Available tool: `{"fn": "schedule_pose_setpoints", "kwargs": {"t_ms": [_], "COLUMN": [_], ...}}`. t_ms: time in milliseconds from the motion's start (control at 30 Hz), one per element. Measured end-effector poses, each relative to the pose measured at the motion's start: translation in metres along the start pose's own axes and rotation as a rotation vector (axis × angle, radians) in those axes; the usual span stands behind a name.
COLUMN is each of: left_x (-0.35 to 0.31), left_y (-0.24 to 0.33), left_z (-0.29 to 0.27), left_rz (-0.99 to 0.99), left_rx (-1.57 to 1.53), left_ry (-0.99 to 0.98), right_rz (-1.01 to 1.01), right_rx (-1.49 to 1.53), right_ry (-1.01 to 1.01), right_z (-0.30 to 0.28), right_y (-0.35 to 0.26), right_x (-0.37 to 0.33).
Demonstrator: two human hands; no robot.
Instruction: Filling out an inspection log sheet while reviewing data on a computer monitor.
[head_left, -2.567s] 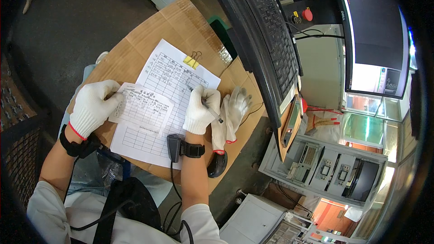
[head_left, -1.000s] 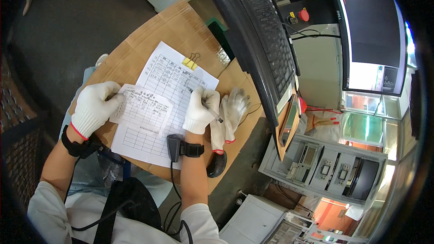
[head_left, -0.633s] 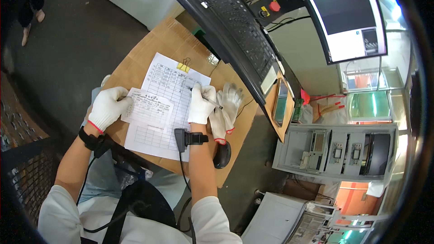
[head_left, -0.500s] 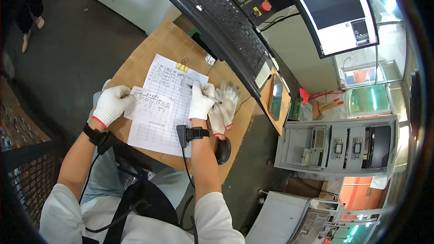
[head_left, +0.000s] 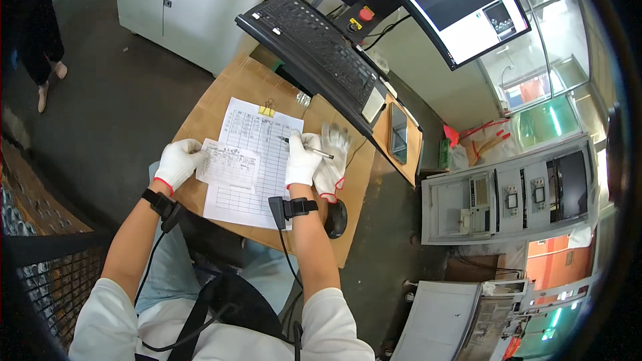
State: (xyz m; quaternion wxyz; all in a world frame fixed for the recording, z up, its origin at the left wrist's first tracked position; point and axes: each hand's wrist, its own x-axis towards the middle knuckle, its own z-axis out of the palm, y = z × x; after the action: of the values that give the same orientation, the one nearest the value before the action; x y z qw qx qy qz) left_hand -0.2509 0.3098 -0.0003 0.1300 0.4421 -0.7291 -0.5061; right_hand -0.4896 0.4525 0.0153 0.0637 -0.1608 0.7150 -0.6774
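Observation:
My left hand (head_left: 179, 164), in a white knit glove, pinches the left edge of a small printed slip of paper (head_left: 231, 168) with handwriting on it. That slip lies over a larger ruled form sheet (head_left: 273, 184), which has a yellow binder clip (head_left: 267, 111) at its top edge. Gloved as well, my right hand (head_left: 304, 160) is closed round a pen (head_left: 321, 152), its tip over the right part of the form's upper rows. Just right of that hand lies a spare pair of white work gloves (head_left: 330, 164) with red-edged cuffs.
Cardboard covers the desk (head_left: 194, 117). A black mouse (head_left: 336, 219) sits near its right edge. Beyond are a keyboard (head_left: 321, 47), a monitor (head_left: 461, 7), a red button (head_left: 366, 15) and a phone (head_left: 398, 134). Someone's legs (head_left: 41, 60) show far left; a metal mesh (head_left: 50, 294) stands lower left.
The whole view has shifted and turned slightly. Both hands keep their hold on the slip and the pen, with little movement against the form.

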Motion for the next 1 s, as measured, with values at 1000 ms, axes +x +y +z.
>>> {"fn": "schedule_pose_setpoints", "kwargs": {"t_ms": [1000], "left_x": [-0.007], "left_y": [0.013], "left_z": [-0.001], "left_rz": [0.005], "left_rx": [0.038], "left_ry": [0.002], "right_rz": [-0.207], "right_rx": [-0.223], "right_ry": [-0.088], "right_z": [0.008], "right_y": [0.065], "right_x": [0.017]}}
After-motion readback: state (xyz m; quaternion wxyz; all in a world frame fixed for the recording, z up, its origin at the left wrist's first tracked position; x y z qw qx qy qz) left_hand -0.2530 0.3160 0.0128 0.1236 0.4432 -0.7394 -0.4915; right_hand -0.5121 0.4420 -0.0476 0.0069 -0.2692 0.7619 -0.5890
